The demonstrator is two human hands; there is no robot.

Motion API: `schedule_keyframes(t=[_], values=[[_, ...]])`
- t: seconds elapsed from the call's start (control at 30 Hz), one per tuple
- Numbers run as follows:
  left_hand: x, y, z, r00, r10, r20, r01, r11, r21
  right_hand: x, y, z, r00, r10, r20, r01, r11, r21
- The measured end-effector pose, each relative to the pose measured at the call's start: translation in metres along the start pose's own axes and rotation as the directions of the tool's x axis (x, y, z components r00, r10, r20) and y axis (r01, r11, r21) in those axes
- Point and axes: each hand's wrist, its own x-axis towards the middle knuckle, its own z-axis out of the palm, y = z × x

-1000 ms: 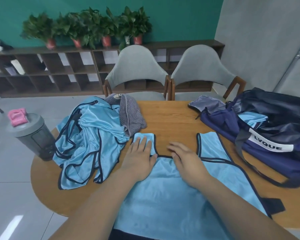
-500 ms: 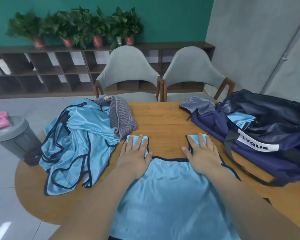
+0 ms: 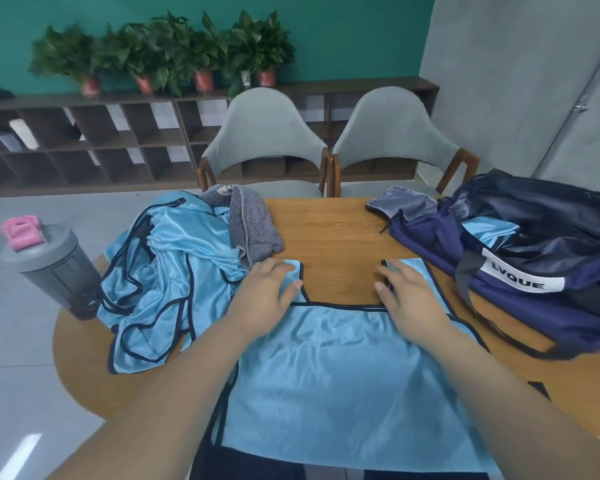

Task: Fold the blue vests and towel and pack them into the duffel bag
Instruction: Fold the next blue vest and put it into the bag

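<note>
head view: the vest [image 3: 326, 368] lies flat on the table [image 3: 333, 230] in front of you, with the duffel bag [image 3: 534, 271] just to its right. your left hand [image 3: 267, 296] and right hand [image 3: 409, 299] each press 1 shoulder strap, fingers straight and, i think, slightly apart. smooth outward evenly before folding, so the slippery cloth doesn't bunch.

Blue vest [image 3: 329, 368] flat on wooden counter [image 3: 333, 237], left hand [image 3: 264, 299] and right hand [image 3: 413, 299] pressing palms-down on its shoulder straps. Crumpled vest pile [image 3: 167, 271] and striped towel [image 3: 253, 226] left; open navy duffel bag [image 3: 541, 268] right.
</note>
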Motion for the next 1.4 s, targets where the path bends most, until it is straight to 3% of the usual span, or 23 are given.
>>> schedule_keyframes(t=[0.17,0.33,0.5,0.73,0.93,1.0,1.17,1.27,1.4], values=[[-0.021,-0.017,-0.021,0.989,0.06,0.139,-0.076,0.991,0.112,-0.011,0.031,-0.045,0.998,-0.04,-0.043,0.037,0.998,-0.056],[-0.021,-0.024,-0.026,0.98,-0.016,0.196,-0.008,0.992,0.122,-0.019,0.05,-0.069,0.968,0.108,0.226,-0.066,0.98,-0.186],[-0.017,-0.025,-0.023,0.966,-0.107,0.235,0.092,0.993,0.071,-0.021,0.049,-0.063,0.962,0.14,0.234,-0.077,0.962,-0.26],[-0.027,-0.023,-0.022,0.977,-0.077,0.198,0.072,0.997,0.035,-0.03,0.044,-0.072,0.998,0.061,0.034,-0.06,0.998,-0.012],[-0.024,-0.022,-0.026,0.959,-0.126,0.252,0.109,0.991,0.081,-0.035,0.059,-0.064,0.97,0.23,0.075,-0.235,0.97,0.068],[-0.024,-0.023,-0.025,0.972,-0.096,0.212,0.083,0.994,0.072,-0.035,0.063,-0.064,0.969,0.235,0.078,-0.245,0.956,0.159],[-0.032,-0.021,-0.025,0.986,-0.164,0.029,0.166,0.962,-0.215,-0.034,0.058,-0.069,0.958,0.28,-0.068,-0.237,0.9,0.366],[-0.038,-0.023,-0.024,0.974,-0.225,0.001,0.215,0.926,-0.309,-0.037,0.051,-0.069,0.944,0.3,-0.141,-0.241,0.914,0.328],[-0.044,-0.027,-0.021,0.937,-0.346,-0.037,0.321,0.9,-0.294,-0.042,0.053,-0.064,0.946,0.322,-0.034,-0.304,0.919,0.249]])
